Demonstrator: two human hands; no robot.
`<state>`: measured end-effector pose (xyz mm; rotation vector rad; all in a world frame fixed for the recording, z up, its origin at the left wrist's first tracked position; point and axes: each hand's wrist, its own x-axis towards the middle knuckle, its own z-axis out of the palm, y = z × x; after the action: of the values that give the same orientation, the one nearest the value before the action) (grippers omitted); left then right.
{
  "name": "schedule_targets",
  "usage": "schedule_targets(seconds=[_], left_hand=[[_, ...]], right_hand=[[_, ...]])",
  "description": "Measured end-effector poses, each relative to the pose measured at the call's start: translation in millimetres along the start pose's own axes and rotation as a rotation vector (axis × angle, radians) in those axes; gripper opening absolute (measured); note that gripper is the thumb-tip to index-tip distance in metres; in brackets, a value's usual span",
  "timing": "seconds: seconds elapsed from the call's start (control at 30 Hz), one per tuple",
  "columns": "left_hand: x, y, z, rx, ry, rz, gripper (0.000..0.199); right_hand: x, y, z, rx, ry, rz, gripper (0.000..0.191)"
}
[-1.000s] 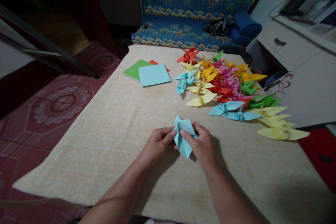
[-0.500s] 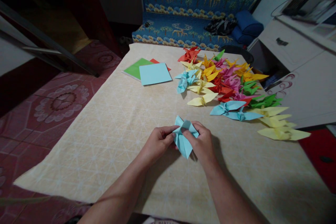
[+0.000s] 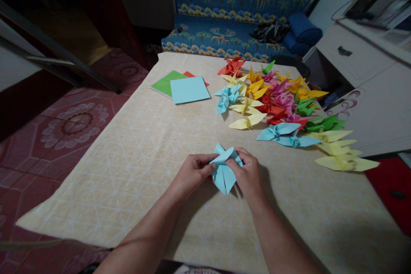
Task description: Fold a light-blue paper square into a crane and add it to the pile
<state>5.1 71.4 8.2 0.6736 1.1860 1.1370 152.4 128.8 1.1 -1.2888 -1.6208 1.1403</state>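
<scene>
A partly folded light blue origami paper [image 3: 224, 178] is between my two hands, just over the cloth-covered table. My left hand [image 3: 196, 173] pinches its left edge, thumb on top and fingers partly hidden behind. On the right side, my right hand [image 3: 248, 171] grips the paper, its thumb tucked under a raised upper flap. The paper's lower part comes to a point with a slit down the middle, and another point sticks up at the top.
Flat paper squares, with a light blue sheet [image 3: 190, 90] over a green sheet [image 3: 167, 84] and a red one, lie at the back left. Many folded paper cranes [image 3: 272, 102] in several colours crowd the right side of the tablecloth [image 3: 122, 171]. A blue sofa [image 3: 221, 30] stands behind.
The upper flap of the blue paper has bent down and across toward the left hand, and the paper's lower point has shifted slightly left. Both hands stay almost in place.
</scene>
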Motion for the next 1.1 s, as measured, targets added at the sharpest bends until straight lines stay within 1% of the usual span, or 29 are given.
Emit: schedule_targets(seconds=[0.13,0.27,0.33,0.4,0.5,0.57,0.77,0.93,1.1], left_hand=[[-0.9,2.7,0.1,0.005,-0.002,-0.012,0.042],[-1.1,2.8,0.2,0.001,-0.031,-0.018,0.046],[-0.6,1.7,0.0,0.012,-0.039,-0.017,0.045],[0.0,0.7,-0.2,0.027,-0.045,-0.017,0.044],[0.1,0.9,0.0,0.043,-0.051,-0.023,0.042],[-0.4,1.8,0.1,0.059,-0.064,-0.028,0.041],[-1.1,1.6,-2.0,0.139,-0.147,-0.048,0.033],[-0.9,0.4,-3.5,0.186,-0.159,-0.051,0.036],[-1.1,2.0,-3.2,0.229,-0.163,-0.053,0.038]], right_hand=[[0.2,-1.3,0.3,-0.003,0.005,-0.013,0.017],[0.9,-4.1,-0.7,0.015,0.031,-0.085,0.012],[2.3,-4.3,-2.8,0.064,0.013,-0.124,0.014],[4.2,-3.7,-5.4,0.116,-0.036,-0.134,0.012],[6.5,-2.5,-8.1,0.161,-0.079,-0.12,0.007],[6.6,-1.9,-8.1,0.176,-0.07,-0.114,0.005],[3.1,-2.1,-5.2,0.167,-0.003,-0.082,0.017],[3.0,-1.8,-5.8,0.193,-0.026,0.002,0.018],[2.5,-2.2,-6.7,0.17,-0.03,-0.003,0.021]])
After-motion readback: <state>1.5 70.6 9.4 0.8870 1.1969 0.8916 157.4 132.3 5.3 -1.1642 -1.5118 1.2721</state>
